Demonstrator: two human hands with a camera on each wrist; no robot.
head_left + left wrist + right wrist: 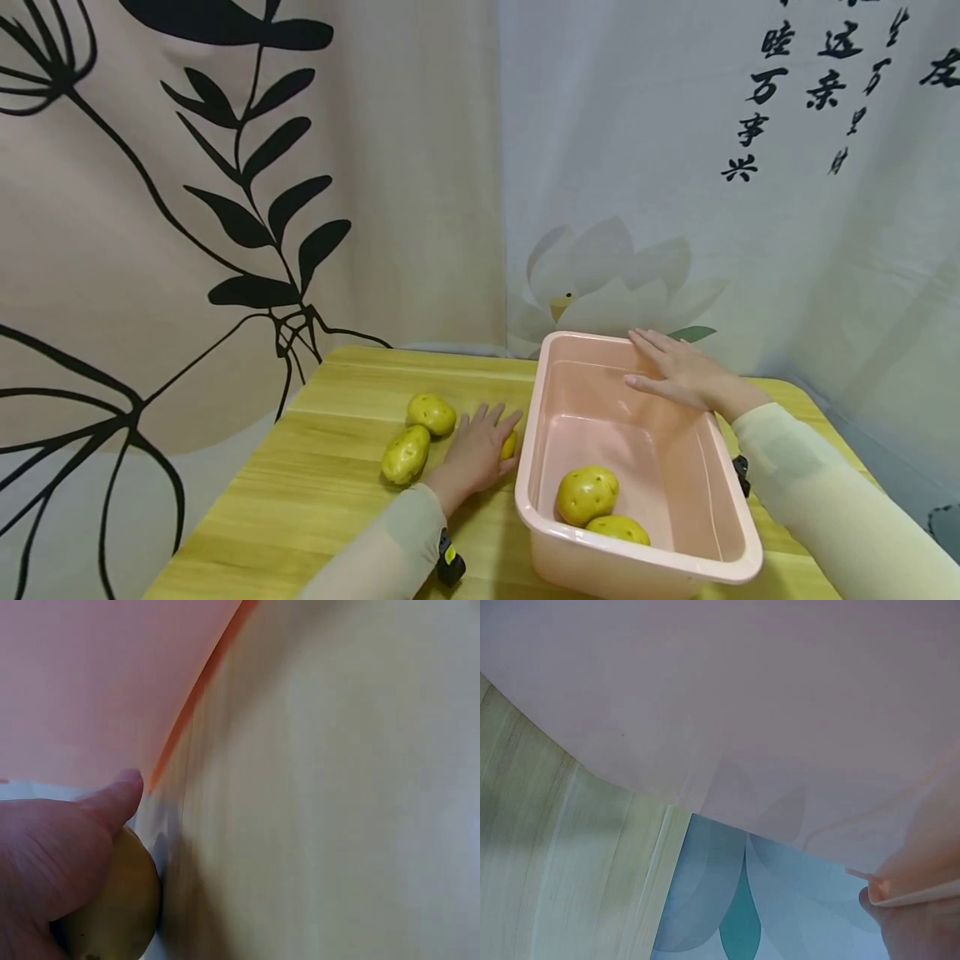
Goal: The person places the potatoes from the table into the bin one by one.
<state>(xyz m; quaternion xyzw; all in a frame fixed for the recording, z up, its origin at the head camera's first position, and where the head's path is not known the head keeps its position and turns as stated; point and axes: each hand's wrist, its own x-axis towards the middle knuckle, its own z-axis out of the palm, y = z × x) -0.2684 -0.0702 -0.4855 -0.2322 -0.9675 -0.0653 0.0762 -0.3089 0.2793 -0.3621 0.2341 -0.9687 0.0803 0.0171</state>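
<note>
My left hand (pixel 472 450) lies spread, fingers extended, over a yellow potato (pixel 509 446) on the table just left of a pink plastic tub (pixel 551 521). In the left wrist view, that potato (pixel 120 900) shows below the thumb, near the tub's wall (pixel 90 690). Two more potatoes, one farther back (pixel 431 414) and one nearer (pixel 406 455), sit together left of the hand. At the tub's far right corner, my right hand (pixel 686 371) holds the rim, thumb inside and fingers over the far edge. Inside the tub are two potatoes (pixel 587 495), the nearer one (pixel 618 528) partly hidden by the front rim.
The tub stands on the right part of a wooden table (pixel 300 492). Behind the table's back edge hangs a printed curtain (pixel 420 208) with plants and writing. A black wrist device (pixel 450 562) is on the left sleeve, another (pixel 741 475) by the right one.
</note>
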